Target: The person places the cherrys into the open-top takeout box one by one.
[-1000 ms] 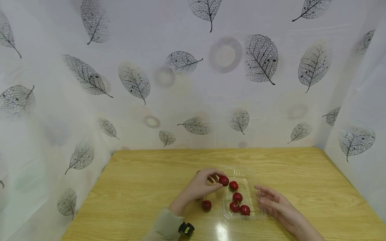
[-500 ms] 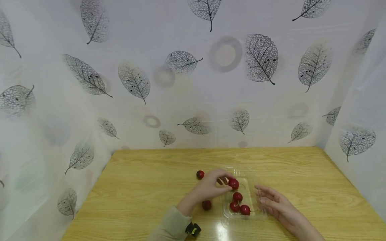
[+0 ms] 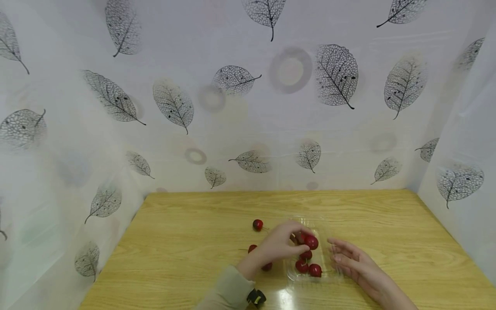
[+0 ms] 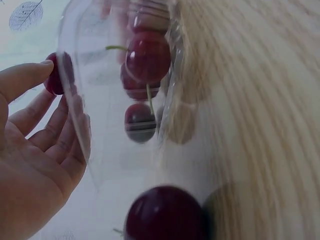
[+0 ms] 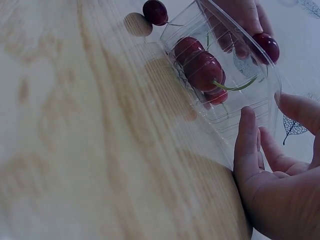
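Observation:
My left hand (image 3: 280, 244) pinches a dark red cherry (image 3: 311, 242) between thumb and fingertips, just over the clear plastic box (image 3: 295, 278). In the left wrist view, that cherry (image 4: 59, 75) shows near the box's rim. Several cherries lie inside the box, among them a front one (image 3: 315, 270) and one with a green stem (image 5: 202, 71); my left hand partly covers those at the back. My right hand (image 3: 358, 268) stays at the box's right side, fingers extended and loosely bent, thumb and fingertips by its wall.
Left of the box, loose cherries lie on the wood-grain table (image 3: 186, 241): one farther back (image 3: 257, 224), one (image 3: 252, 248) partly behind my left forearm, and another (image 3: 266, 267) beside it. A leaf-patterned sheet (image 3: 263, 125) hangs behind and along both sides.
My left hand has moved right with the pinched cherry, from the box's left edge to over its inside. The right hand and the box have kept their place.

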The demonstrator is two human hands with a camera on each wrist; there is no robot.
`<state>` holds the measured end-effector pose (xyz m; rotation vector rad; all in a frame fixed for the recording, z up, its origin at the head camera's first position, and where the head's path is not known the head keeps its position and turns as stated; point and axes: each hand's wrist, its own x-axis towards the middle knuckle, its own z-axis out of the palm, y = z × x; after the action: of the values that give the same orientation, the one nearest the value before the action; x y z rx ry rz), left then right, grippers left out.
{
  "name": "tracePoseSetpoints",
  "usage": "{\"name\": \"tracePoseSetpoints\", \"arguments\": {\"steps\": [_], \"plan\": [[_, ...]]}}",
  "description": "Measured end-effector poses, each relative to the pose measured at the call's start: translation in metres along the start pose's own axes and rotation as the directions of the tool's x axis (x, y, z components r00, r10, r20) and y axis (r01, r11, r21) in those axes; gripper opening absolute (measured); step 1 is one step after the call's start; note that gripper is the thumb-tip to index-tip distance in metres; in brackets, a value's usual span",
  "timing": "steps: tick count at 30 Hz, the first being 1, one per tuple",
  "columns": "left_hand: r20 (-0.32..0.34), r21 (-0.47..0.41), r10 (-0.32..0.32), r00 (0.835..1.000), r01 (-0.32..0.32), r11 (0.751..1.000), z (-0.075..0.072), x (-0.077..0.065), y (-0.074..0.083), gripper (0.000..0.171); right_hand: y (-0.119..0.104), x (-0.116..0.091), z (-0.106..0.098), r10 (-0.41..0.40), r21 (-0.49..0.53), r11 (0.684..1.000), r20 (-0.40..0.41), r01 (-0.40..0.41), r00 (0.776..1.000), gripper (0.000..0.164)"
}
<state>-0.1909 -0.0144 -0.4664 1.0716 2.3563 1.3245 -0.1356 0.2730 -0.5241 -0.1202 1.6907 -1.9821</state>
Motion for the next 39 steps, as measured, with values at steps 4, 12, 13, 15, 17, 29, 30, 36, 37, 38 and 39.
{"name": "tracePoseSetpoints", "arguments": {"steps": [4, 12, 13, 15, 17, 29, 30, 36, 37, 38, 39], "plan": [[0.014, 0.0, 0.021, 1.0, -0.021, 1.0, 0.005, 0.003, 0.001, 0.033, 0.0, 0.0, 0.0, -0.005, -0.009, 1.0, 0.005, 0.005, 1.0, 0.039], [0.039, 0.119, 0.046, 0.998, -0.051, 0.992, 0.014, 0.006, 0.004, 0.032, 0.001, 0.0, 0.0, 0.004, -0.002, 1.0, 0.003, -0.004, 1.0, 0.038], [0.043, 0.147, 0.043, 0.998, -0.049, 0.988, 0.016, 0.006, 0.004, 0.032, 0.001, 0.0, 0.0, 0.003, 0.001, 1.0, 0.009, -0.003, 1.0, 0.037], [0.051, 0.212, 0.033, 0.998, -0.043, 0.976, 0.018, 0.006, 0.005, 0.033, 0.0, 0.0, -0.001, 0.002, 0.005, 1.0, 0.013, -0.002, 1.0, 0.036], [0.057, 0.258, 0.008, 0.998, -0.023, 0.966, 0.02, 0.006, 0.007, 0.032, 0.001, 0.001, -0.001, -0.001, 0.007, 1.0, 0.018, 0.001, 1.0, 0.036], [0.075, 0.485, -0.016, 0.997, -0.022, 0.874, 0.028, 0.006, 0.011, 0.032, 0.001, 0.002, -0.001, 0.005, 0.003, 1.0, 0.013, -0.005, 1.0, 0.036], [0.076, 0.497, -0.016, 0.997, -0.025, 0.867, 0.028, 0.006, 0.01, 0.032, 0.001, 0.002, -0.001, 0.004, 0.001, 1.0, 0.015, -0.004, 1.0, 0.038], [0.085, 0.512, -0.012, 0.996, -0.034, 0.859, 0.029, 0.005, 0.01, 0.03, 0.001, 0.002, -0.001, 0.009, -0.009, 1.0, 0.014, -0.009, 1.0, 0.044], [0.087, 0.51, -0.009, 0.996, -0.037, 0.859, 0.029, 0.005, 0.01, 0.029, 0.001, 0.002, -0.001, 0.012, -0.009, 1.0, 0.012, -0.012, 1.0, 0.043], [0.089, 0.51, -0.008, 0.996, -0.039, 0.86, 0.029, 0.005, 0.009, 0.029, 0.002, 0.002, -0.001, 0.011, -0.009, 1.0, 0.013, -0.011, 1.0, 0.044], [0.09, 0.512, -0.006, 0.996, -0.041, 0.858, 0.029, 0.005, 0.009, 0.029, 0.002, 0.002, -0.001, 0.012, -0.008, 1.0, 0.011, -0.012, 1.0, 0.045]]}}
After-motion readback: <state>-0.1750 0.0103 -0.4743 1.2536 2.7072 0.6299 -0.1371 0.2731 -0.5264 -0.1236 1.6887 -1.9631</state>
